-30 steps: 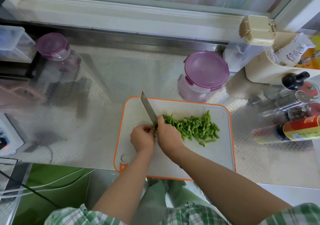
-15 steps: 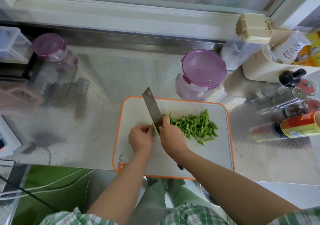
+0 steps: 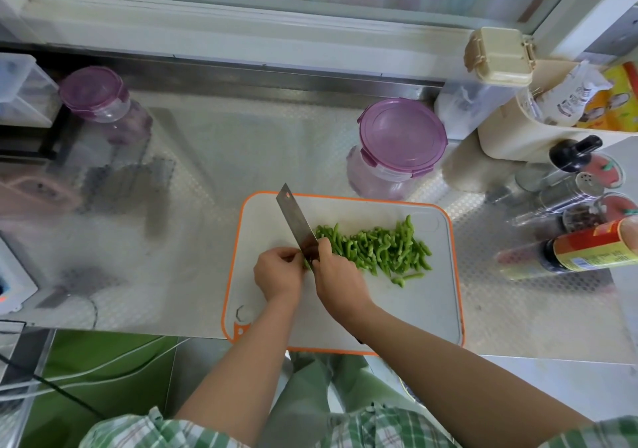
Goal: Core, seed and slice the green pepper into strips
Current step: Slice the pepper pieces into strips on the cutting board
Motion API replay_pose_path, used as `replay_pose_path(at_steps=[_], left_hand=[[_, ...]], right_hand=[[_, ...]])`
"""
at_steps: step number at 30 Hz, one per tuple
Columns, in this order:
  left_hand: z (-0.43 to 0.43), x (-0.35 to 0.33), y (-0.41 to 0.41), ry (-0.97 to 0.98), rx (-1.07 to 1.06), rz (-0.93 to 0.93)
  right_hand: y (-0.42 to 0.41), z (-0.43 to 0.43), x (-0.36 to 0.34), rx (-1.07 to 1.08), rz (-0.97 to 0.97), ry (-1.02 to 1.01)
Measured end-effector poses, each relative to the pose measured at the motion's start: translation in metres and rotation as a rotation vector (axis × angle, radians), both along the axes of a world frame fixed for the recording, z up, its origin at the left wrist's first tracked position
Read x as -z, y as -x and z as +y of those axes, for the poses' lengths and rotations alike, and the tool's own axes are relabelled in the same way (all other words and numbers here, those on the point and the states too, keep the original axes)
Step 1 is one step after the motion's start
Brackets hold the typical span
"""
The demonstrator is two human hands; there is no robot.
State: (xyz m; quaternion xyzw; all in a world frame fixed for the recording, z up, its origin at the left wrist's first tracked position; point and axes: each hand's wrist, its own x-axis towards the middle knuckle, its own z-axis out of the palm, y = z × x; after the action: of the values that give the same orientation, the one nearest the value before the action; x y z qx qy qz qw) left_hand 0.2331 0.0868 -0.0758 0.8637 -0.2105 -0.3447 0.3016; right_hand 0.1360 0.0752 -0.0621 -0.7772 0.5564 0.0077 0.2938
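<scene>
A heap of green pepper strips [image 3: 379, 249] lies on the white cutting board [image 3: 424, 309] with an orange rim. My right hand [image 3: 336, 276] grips a cleaver [image 3: 293, 221], index finger along the blade, which points away to the upper left. My left hand [image 3: 279, 273] sits just left of the blade with curled fingers pinching a small remaining piece of pepper [image 3: 306, 264], mostly hidden by the fingers and blade.
A purple-lidded jar [image 3: 397, 147] stands just behind the board; another purple-lidded jar [image 3: 100, 102] is at the far left. Bottles and shakers [image 3: 580, 212] crowd the right side of the steel counter [image 3: 214, 178]. A beige bin [image 3: 538, 130] is at the back right.
The cleaver has tilted so more of its flat side shows and its blade has shifted slightly. Both hands stay at the left end of the pepper pile.
</scene>
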Motion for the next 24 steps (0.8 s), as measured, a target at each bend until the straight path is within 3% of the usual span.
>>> replay_pose_path(at_steps=[24], left_hand=[[0.0,0.002,0.001,-0.003,0.035,-0.015]], right_hand=[[-0.021,-0.015,0.001,0.018,0.061,-0.052]])
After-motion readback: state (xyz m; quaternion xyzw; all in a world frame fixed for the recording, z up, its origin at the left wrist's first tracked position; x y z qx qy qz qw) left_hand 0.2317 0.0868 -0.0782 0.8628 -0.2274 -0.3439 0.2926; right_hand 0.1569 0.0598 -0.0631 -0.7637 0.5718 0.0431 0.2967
